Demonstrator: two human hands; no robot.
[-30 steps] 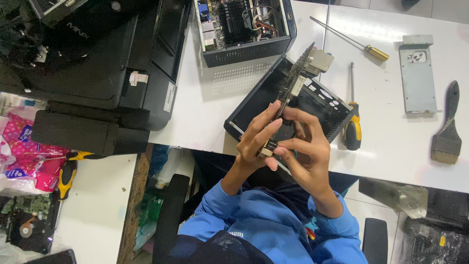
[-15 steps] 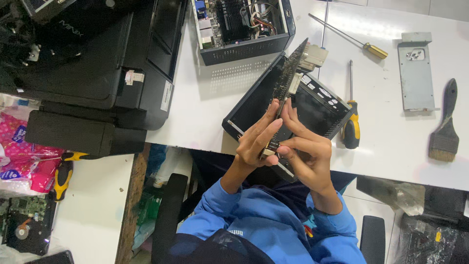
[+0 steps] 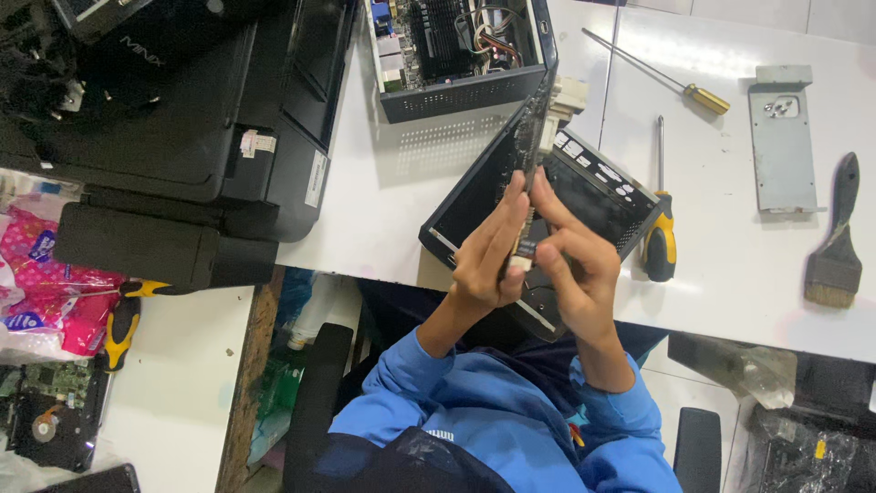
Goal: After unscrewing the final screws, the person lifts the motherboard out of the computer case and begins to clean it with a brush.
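Both my hands hold a narrow green circuit card (image 3: 532, 137), seen edge-on, with a pale connector block at its far end. My left hand (image 3: 485, 260) lies flat along the card's left face, fingers stretched out. My right hand (image 3: 577, 267) pinches the card's near end from the right. The card hangs above an open black case shell (image 3: 598, 187) that lies tilted on the white table (image 3: 730, 274). Blue sleeves cover both my forearms.
An open small computer chassis (image 3: 456, 50) stands behind the card. To the right lie a long yellow-handled screwdriver (image 3: 659, 75), a black-and-yellow screwdriver (image 3: 659, 233), a grey metal bracket (image 3: 782, 137) and a brush (image 3: 835, 251). A black printer (image 3: 164, 119) fills the left.
Both hands keep hold of the card and stay over the case shell. The card has tipped slightly and my left fingers have straightened along it.
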